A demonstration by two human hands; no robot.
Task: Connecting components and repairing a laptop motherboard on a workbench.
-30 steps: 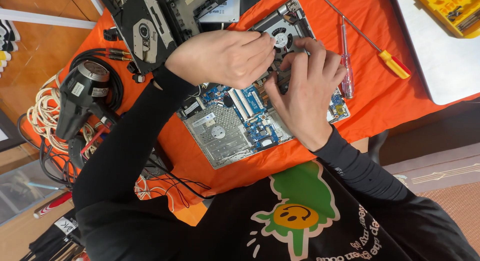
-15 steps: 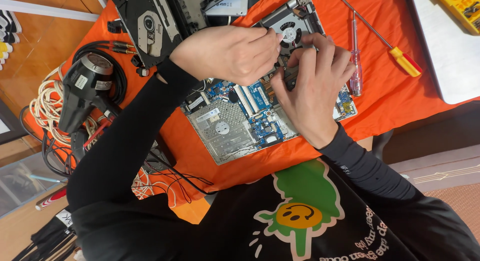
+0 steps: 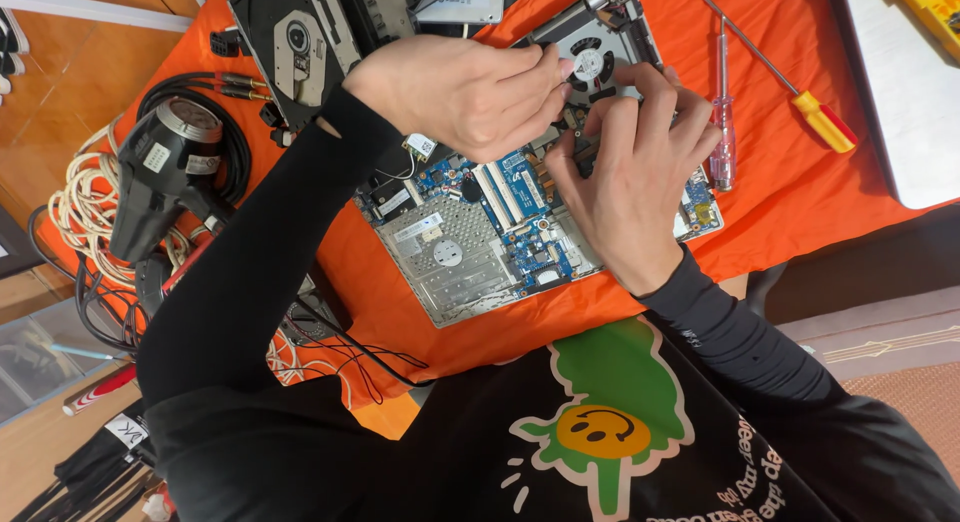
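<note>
The laptop board (image 3: 500,222), blue with a silver drive plate, lies on the orange cloth (image 3: 800,202) covering the bench, with its round cooling fan (image 3: 588,60) at the far end. Both hands meet over the board just beside the fan. The left hand (image 3: 465,92) has its fingers (image 3: 545,77) pinched nearly shut on something small; what it is cannot be made out. The right hand (image 3: 635,187) lies on the board with its fingers (image 3: 625,117) curled around a small dark part, which is mostly hidden. The hands cover the middle of the board.

A clear-handled screwdriver (image 3: 722,132) lies just right of the right hand, and an orange-handled screwdriver (image 3: 800,102) lies beyond it. A black heat gun (image 3: 165,172) sits among coiled cables (image 3: 75,212) at the left, well apart. The cloth's near edge lies close to the person's chest.
</note>
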